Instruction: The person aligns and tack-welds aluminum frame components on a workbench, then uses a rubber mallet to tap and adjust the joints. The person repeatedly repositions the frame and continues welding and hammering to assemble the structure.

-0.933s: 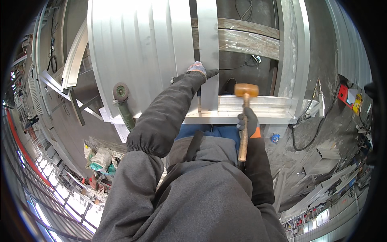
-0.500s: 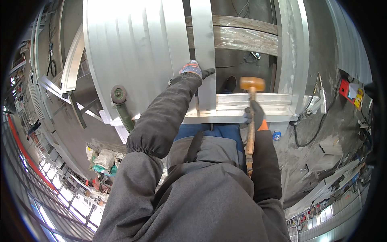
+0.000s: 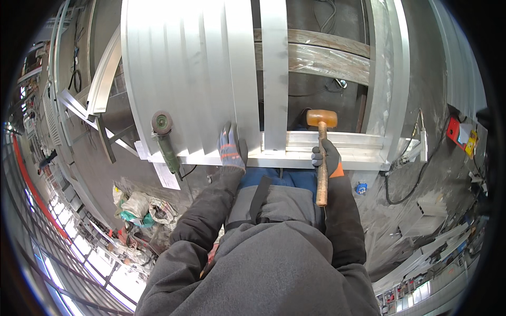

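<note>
My right hand [image 3: 328, 158], in a dark glove with an orange cuff, grips the wooden handle of a mallet [image 3: 321, 119] with an amber head. The mallet is held over the near rail [image 3: 354, 141] of a metal frame. My left hand [image 3: 230, 147], gloved in grey with orange stripes, lies with fingers stretched out on the near edge of a ribbed metal panel [image 3: 195, 89]. It holds nothing. To the right of that panel, a loose-looking flat metal slat [image 3: 275, 79] runs away from me, its near end at the near rail.
A green angle grinder [image 3: 166, 141] lies on the panel's near left corner. Wrapped crossbars [image 3: 329, 62] span the frame's open part. A blue tape measure [image 3: 361, 188] sits on the floor at right, near a black cable [image 3: 389, 192]. Bags [image 3: 138, 205] lie at lower left.
My left hand has come off the slat and drawn back toward me onto the panel's near edge. The mallet has shifted slightly left and stands more upright in view.
</note>
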Demonstrator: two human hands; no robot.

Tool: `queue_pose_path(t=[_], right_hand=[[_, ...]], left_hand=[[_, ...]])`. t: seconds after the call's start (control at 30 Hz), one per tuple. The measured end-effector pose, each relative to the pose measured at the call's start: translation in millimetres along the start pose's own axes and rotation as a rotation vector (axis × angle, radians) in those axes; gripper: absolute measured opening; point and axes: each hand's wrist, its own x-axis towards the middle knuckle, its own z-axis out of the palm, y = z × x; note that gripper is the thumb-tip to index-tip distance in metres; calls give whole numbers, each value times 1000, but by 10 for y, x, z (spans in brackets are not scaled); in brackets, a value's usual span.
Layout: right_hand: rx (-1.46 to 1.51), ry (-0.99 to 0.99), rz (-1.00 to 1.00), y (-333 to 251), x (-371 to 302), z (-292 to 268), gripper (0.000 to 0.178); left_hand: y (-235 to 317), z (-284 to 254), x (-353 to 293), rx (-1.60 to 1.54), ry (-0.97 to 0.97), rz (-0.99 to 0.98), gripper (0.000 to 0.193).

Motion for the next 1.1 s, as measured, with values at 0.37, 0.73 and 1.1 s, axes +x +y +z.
queue_pose_path(t=[0.37, 0.73, 1.1], right_hand=[[106, -145, 155, -565, 370, -396, 25], [-552, -66, 112, -106, -49, 322, 35], [-1204, -44, -148, -384, -434, 520, 34]], left_hand=[[-317, 480, -380, 192, 79, 11, 53], [-291, 362, -383, 192, 26, 9, 62], [-318, 284, -374, 140, -52, -36, 65]])
